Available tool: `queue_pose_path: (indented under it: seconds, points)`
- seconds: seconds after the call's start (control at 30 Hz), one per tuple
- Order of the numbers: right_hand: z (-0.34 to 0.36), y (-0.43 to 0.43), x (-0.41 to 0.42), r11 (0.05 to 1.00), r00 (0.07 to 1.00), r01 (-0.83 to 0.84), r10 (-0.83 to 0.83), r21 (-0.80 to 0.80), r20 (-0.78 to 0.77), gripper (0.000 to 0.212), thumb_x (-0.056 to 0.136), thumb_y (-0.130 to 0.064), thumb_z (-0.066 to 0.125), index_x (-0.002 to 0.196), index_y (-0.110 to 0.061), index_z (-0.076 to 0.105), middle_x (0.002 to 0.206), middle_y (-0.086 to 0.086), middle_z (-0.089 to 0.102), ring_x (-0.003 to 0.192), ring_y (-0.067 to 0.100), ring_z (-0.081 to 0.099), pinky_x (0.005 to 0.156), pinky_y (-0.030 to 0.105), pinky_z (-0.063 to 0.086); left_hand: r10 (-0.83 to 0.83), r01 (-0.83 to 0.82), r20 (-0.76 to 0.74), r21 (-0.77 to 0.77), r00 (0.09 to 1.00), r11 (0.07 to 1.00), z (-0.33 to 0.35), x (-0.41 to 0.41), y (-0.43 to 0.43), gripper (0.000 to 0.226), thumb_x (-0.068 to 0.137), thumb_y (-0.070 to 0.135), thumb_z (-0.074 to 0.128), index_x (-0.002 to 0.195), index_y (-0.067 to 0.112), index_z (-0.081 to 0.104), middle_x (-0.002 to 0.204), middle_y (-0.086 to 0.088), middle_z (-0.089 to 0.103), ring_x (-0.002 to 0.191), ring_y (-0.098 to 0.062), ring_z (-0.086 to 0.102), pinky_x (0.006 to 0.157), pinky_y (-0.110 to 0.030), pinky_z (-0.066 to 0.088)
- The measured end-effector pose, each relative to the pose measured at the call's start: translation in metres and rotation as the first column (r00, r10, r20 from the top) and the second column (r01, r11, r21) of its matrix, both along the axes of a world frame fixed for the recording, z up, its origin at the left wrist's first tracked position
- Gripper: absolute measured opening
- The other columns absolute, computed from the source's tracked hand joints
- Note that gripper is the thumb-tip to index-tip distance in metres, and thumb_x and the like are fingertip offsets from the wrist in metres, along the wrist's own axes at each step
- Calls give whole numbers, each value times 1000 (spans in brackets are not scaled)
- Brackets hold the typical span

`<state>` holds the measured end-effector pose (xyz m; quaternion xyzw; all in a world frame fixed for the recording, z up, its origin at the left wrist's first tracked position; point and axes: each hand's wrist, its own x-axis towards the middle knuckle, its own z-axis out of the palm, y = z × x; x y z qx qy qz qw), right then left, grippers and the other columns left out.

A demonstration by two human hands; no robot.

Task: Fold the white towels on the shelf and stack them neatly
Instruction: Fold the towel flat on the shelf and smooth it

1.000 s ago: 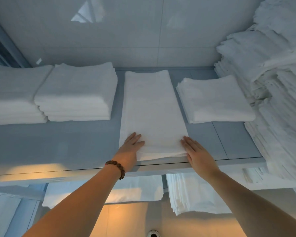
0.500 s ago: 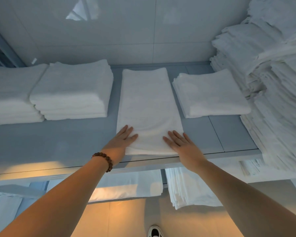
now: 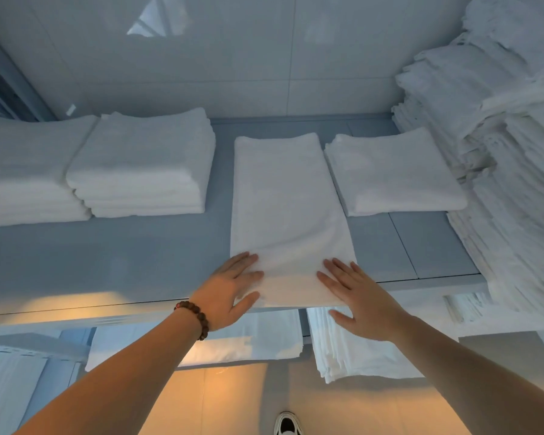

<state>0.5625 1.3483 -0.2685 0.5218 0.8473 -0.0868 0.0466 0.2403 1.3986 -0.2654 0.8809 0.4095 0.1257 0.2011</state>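
A head-mounted view looks down at a pale grey-blue shelf [image 3: 123, 255] against a tiled wall. On its middle lies a long, narrow white terry towel [image 3: 283, 199], already folded into a strip. Its long axis runs straight away from the person, from the shelf's front lip towards the wall. The near short end just overhangs the lip, right under the hands. The far end is well out of reach.

The left hand [image 3: 230, 290], with a brown wooden bead bracelet [image 3: 192, 318] at the wrist, lies flat on the near left corner, fingers straight and spread. Its thumb sits at the front edge of the cloth. The right hand [image 3: 355, 299] lies flat on the near right corner, fingers also straight and spread, thumb hanging just past the lip. Neither hand grips anything. Both are equally near, one on each side of the strip's centre line.

Left of the strip, apart from it, stands a tall stack of folded white towels [image 3: 142, 164]. Just beside the strip on the right lies a low square of folded white towel [image 3: 393, 174]. Beyond that rises a loose heap of white linen [image 3: 500, 152].

The next fold probably means lifting this near end and carrying it forward along the strip's length to meet the far end, both hands moving together to keep the edges square.
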Motion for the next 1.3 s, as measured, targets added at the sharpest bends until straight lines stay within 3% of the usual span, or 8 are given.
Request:
queue_pose_path:
  seconds: [0.1,0.3,0.5,0.7,0.93,1.03,1.17,1.3]
  points:
    - [2,3,-15,999,997,50,-49,17,-59,70,91,-66,12,150,-30,4,159,-6,-7,145,10,-15,119,34,-8,213,-189,167,-150,963,970,6,9,15,45,95,46,32,131,27,50,148,10,32,137,-10,23,112,-29,20]
    - [1,61,-50,969,954,245,-235,36,-188,61,97,-52,22,150,-26,9,160,0,-2,146,13,-11,119,37,-8,398,-311,337,-285,853,907,7,40,69,28,95,7,45,111,20,64,140,-1,46,131,-17,40,112,-35,29]
    - [-15,114,-64,938,940,330,-316,109,-128,66,90,-61,6,149,-32,1,160,2,-6,146,18,-13,118,46,-9,453,-388,279,-259,847,885,0,55,112,38,89,-3,45,112,18,66,140,1,47,129,-10,41,101,-5,24]
    - [-27,113,-61,925,932,359,-350,123,-94,73,85,-71,1,146,-35,-18,157,0,-20,144,22,-21,118,47,-8,539,-504,260,-193,801,842,-10,45,107,57,85,-19,32,129,10,54,144,-5,40,136,-17,33,112,-17,15]
    - [-24,84,-59,943,946,324,-321,72,-47,72,82,-75,1,144,-42,-17,157,-3,-20,142,21,-25,117,46,-9,478,-464,264,-118,838,878,-14,40,74,48,84,-11,43,126,8,57,142,-6,44,133,-19,39,111,-22,22]
    - [-15,83,-58,941,943,333,-331,69,-39,73,83,-73,8,148,-41,4,160,1,4,147,25,-3,118,46,1,447,-429,311,-128,839,894,-7,39,79,37,83,-8,47,113,6,65,139,-7,47,128,-18,43,109,-24,28]
    - [-2,113,-67,893,922,383,-357,236,-148,61,86,-61,24,134,-29,45,132,7,48,125,31,43,105,48,31,487,-439,387,-209,783,874,4,49,113,25,86,-3,54,100,9,70,130,-5,54,122,-14,48,106,-23,32]
    - [-16,139,-73,926,937,347,-336,149,-98,69,85,-66,8,148,-36,16,159,3,13,146,25,5,116,53,-3,480,-460,276,-137,833,877,-4,52,144,27,88,0,55,112,1,65,129,-13,56,125,-24,49,107,-18,27]
